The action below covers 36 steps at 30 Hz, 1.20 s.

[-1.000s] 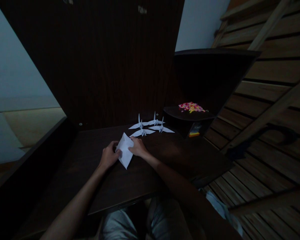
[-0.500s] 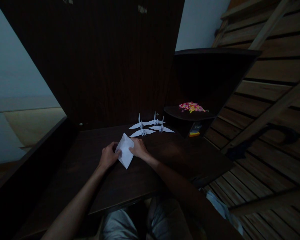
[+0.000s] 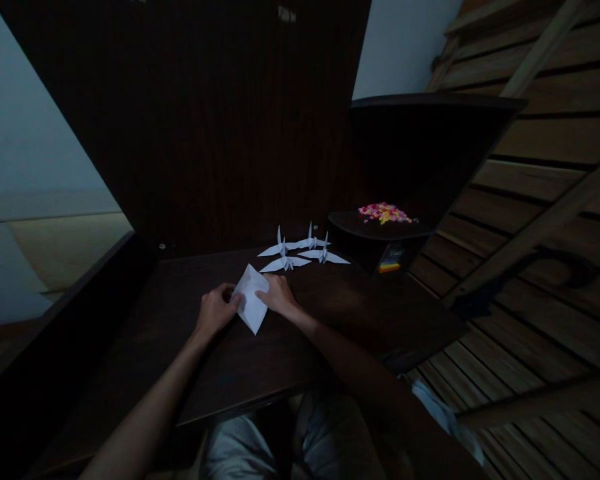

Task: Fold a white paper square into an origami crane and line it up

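A folded sheet of white origami paper (image 3: 253, 307), diamond-shaped with one point toward me, is held just over the dark desk. My left hand (image 3: 217, 308) grips its left corner, thumb on top and fingers curled behind the edge. On the opposite corner, my right hand (image 3: 280, 295) pinches the paper, its thumb lying on the upper face. Several white paper cranes (image 3: 286, 263) stand close together just beyond my right hand, wings spread and necks upright. The fingers under the paper are hidden.
The dark wooden desk (image 3: 220, 380) has a raised side panel on the left and a tall back panel. At right, a small rounded shelf (image 3: 380, 231) bears a heap of pink and yellow bits (image 3: 386, 213). Beneath it leans a small colourful box (image 3: 390, 260).
The paper's near point has risen slightly and shifted a little right. My right thumb has slid a touch inward over the paper. The cranes have not moved.
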Each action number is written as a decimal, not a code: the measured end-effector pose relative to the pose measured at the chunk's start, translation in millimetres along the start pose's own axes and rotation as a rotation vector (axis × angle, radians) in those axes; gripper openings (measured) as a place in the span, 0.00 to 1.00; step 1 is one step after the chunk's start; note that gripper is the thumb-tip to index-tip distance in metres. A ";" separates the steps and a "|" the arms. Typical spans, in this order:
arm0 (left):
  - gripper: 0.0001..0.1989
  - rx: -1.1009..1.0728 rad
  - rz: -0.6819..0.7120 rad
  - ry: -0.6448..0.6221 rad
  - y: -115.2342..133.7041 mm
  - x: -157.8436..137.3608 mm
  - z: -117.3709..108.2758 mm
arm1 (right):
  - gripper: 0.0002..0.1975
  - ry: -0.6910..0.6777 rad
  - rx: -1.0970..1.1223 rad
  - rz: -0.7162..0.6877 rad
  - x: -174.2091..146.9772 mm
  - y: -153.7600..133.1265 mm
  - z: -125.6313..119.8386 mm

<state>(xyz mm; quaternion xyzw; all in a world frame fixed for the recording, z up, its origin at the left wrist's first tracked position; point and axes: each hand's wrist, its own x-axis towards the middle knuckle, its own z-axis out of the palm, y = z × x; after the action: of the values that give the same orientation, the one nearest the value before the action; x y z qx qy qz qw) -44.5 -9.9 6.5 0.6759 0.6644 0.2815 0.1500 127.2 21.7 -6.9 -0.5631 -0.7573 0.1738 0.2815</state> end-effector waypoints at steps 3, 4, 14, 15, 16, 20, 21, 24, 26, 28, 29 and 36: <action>0.18 -0.077 -0.007 -0.026 -2.9 0.9 -2.6 | 0.15 0.012 0.004 0.019 1.6 2.9 -2.1; 0.18 -0.105 0.009 -0.046 -4.4 1.3 -3.7 | 0.16 0.015 0.005 0.021 1.9 3.9 -3.0; 0.22 -0.190 0.249 -0.293 -14.2 -0.1 -12.7 | 0.19 -0.009 0.030 -0.030 0.9 4.8 -11.0; 0.21 -0.178 0.260 -0.295 -15.2 0.0 -12.5 | 0.19 -0.013 0.042 -0.041 1.0 4.8 -11.5; 0.20 -0.170 0.271 -0.297 -16.4 0.4 -12.0 | 0.20 -0.018 0.053 -0.051 1.2 5.0 -11.8; 0.13 -0.142 0.356 -0.307 -22.3 3.6 -9.8 | 0.21 -0.034 0.087 -0.087 3.5 8.7 -10.0; 0.11 -0.135 0.377 -0.316 -23.5 4.5 -9.4 | 0.21 -0.037 0.097 -0.096 4.2 10.2 -9.0; 0.08 -0.114 0.413 -0.326 -26.4 7.0 -8.2 | 0.22 -0.038 0.123 -0.123 6.1 14.8 -5.5; 0.08 -0.106 0.433 -0.310 -28.1 8.4 -6.9 | 0.23 -0.038 0.134 -0.144 6.8 17.3 -3.4; 0.09 -0.107 0.466 -0.291 -30.0 9.6 -5.3 | 0.24 -0.043 0.145 -0.165 7.0 18.8 -2.0; 0.10 -0.109 0.484 -0.283 -30.8 10.0 -4.6 | 0.25 -0.048 0.154 -0.176 6.9 19.1 -1.6; 0.13 -0.117 0.560 -0.262 -32.8 10.8 -4.0 | 0.39 -0.056 0.276 -0.203 2.5 15.9 -1.4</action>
<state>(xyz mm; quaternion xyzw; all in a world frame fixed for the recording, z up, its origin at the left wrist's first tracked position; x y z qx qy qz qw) -73.9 2.4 -7.3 0.8533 0.4101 0.2603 0.1895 139.5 28.8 -14.4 -0.4345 -0.7869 0.2625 0.3509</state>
